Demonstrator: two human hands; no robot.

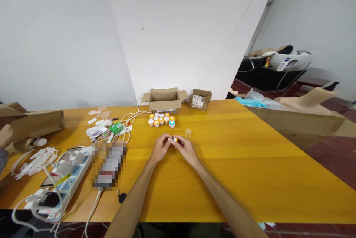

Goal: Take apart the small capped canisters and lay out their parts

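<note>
My left hand [160, 148] and my right hand [187, 150] meet above the middle of the table. Between their fingertips is a small white-and-orange piece [175, 139], mostly covered by the fingers, so its exact kind is hard to make out. Both hands have their fingers closed around it. Just to the right of them lies a small clear plastic ring or cap [188, 133]. Beyond the hands stands a cluster of several small round white containers [156, 123] with orange or white tops. One container at the cluster's right front has a teal top [172, 123].
Behind the cluster are an open cardboard box [165, 104] and a smaller carton [200, 100]. A power strip [73, 182] with cables, a blurred-out phone [110, 165] and small packets [116, 128] occupy the left. Another person's hand [5, 136] is by a cardboard box [39, 128].
</note>
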